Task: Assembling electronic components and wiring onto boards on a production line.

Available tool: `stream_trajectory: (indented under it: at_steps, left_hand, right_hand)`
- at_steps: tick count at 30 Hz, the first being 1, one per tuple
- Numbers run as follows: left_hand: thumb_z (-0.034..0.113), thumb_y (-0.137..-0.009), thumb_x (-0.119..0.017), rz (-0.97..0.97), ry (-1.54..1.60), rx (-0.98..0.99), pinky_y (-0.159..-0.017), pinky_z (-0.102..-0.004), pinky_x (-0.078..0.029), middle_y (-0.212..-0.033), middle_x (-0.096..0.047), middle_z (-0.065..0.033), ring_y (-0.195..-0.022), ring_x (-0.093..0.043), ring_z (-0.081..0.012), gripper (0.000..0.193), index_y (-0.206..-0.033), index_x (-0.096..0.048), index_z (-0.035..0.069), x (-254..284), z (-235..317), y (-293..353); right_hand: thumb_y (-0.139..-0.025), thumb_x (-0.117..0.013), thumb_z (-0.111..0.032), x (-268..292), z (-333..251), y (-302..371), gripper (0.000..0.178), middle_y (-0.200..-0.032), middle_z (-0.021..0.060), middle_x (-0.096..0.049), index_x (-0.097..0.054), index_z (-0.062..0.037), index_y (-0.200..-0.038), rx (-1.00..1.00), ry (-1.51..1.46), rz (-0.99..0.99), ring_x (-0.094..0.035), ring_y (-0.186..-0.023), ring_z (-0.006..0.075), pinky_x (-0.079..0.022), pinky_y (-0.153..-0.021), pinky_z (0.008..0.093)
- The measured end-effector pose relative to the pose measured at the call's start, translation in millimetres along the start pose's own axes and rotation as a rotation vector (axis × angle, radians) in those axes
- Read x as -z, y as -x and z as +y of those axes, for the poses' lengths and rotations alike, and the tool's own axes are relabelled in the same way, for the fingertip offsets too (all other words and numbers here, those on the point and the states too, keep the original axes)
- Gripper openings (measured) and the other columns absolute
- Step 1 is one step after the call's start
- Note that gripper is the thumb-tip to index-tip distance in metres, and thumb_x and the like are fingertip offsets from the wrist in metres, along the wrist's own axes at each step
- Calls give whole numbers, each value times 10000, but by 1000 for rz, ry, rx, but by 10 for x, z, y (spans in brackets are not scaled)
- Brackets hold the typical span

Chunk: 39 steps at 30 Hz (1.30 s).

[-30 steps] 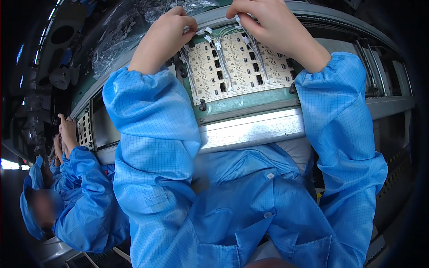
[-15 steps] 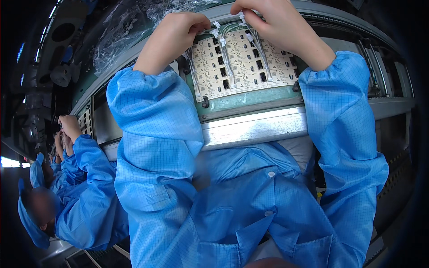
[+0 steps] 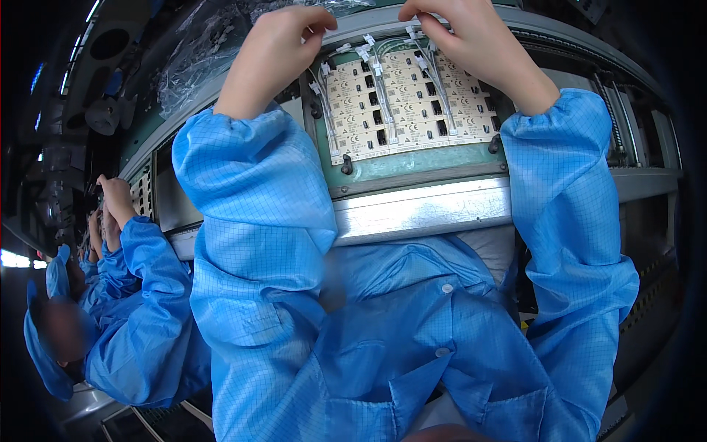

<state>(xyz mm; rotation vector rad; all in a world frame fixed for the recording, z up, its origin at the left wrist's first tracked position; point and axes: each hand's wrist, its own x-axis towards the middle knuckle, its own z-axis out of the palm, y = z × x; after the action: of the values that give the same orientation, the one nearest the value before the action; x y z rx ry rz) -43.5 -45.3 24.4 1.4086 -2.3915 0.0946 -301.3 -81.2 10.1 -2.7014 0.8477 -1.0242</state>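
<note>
My left hand (image 3: 276, 48) hovers above the far left corner of a cream circuit board panel (image 3: 409, 110). Its fingers are bent, a gap shows beside the thumb, and nothing is visible in it. My right hand (image 3: 475, 37) is over the panel's far edge, index finger and thumb apart, close to a white connector (image 3: 412, 33); whether they touch is unclear. Thin white wires with plugs lie across the panel in three strands, including a middle wire (image 3: 384, 99) and a left wire (image 3: 328, 110). The panel rests on a green carrier (image 3: 412, 160).
Black clamps (image 3: 347, 164) stand at the carrier's near corners. A metal rail (image 3: 427, 211) runs along the near side. Clear plastic bags (image 3: 199, 62) lie beyond my left arm. At the left, a co-worker in blue (image 3: 147, 317) reaches over another panel (image 3: 141, 195).
My left hand has drawn back left from the white plugs, uncovering the left wire's plugs. The panel and my right hand appear slightly further right in view.
</note>
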Motion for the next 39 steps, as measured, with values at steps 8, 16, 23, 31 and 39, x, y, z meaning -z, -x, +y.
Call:
stream_trajectory:
  at_steps: [8, 16, 23, 31, 39]
  left_hand:
    - [56, -874, -614, -26, -7, 194, -749, -380, -559, -901, -713, -156, -802, -693, -311, 202, -1044, -721, 32, 135, -163, 252]
    - [158, -864, -720, 70, -74, 7, -777, -385, -538, -947, -692, -129, -881, -653, -287, 193, -1003, -707, 25, 7, -286, 372]
    - [44, -795, -583, -5, -68, 76, -839, -444, -528, -893, -705, -166, -916, -654, -367, 208, -914, -753, 25, 18, -141, 384]
    - [56, -820, -578, 290, 270, -256, -884, -446, -483, -943, -675, -125, -994, -592, -352, 209, -926, -758, 54, 3, -122, 480]
    - [83, -828, -594, -21, -74, 131, -885, -441, -477, -937, -668, -135, -1003, -586, -348, 203, -953, -751, 51, 115, 12, 355]
  right_hand:
    - [-864, -538, -52, -25, -44, 4, 168, -943, 81, -602, -696, -58, -920, 19, 10, -49, -545, -1000, 271, -381, -916, 396]
    - [-896, -480, 16, -244, 113, 85, 381, -1226, 51, -615, -680, -85, -1204, 225, 199, -228, -536, -1171, 232, -355, -1049, 399]
    - [-942, -471, -6, -166, 113, 64, 314, -1205, 72, -619, -694, -65, -1156, 170, 163, -185, -553, -1138, 247, -410, -1003, 368]
    - [-911, -451, 22, -104, 187, 33, 319, -1174, 81, -630, -701, -45, -1099, 191, 117, -162, -584, -1094, 248, -475, -936, 354]
    - [-901, -458, 24, -28, 159, 52, 327, -1180, 76, -645, -710, -60, -1091, 229, 127, -145, -584, -1122, 241, -459, -962, 359]
